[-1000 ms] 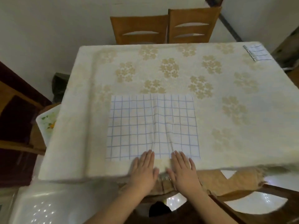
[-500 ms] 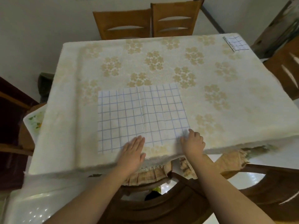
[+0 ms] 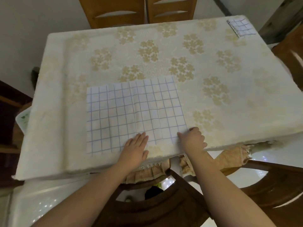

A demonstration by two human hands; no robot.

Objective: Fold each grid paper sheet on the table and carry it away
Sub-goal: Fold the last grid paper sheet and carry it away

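Observation:
A large white sheet with a blue grid [image 3: 131,112] lies flat near the front edge of the table [image 3: 229,95], which wears a cream floral cloth. My left hand [image 3: 136,148] presses flat on the sheet's near edge, fingers straight. At the sheet's near right corner my right hand [image 3: 192,139] has curled fingers and pinches that corner. A small folded pile of grid paper [image 3: 241,27] sits at the table's far right corner.
Two wooden chairs [image 3: 144,10] stand behind the far side of the table. Another chair back [image 3: 288,51] is at the right edge. A dark wooden chair [image 3: 164,202] is below me, between my arms. Dark furniture stands at the left.
My right hand moved from the middle of the sheet's near edge to its right corner and curled onto it. My left hand stayed flat on the near edge. The camera view shifted.

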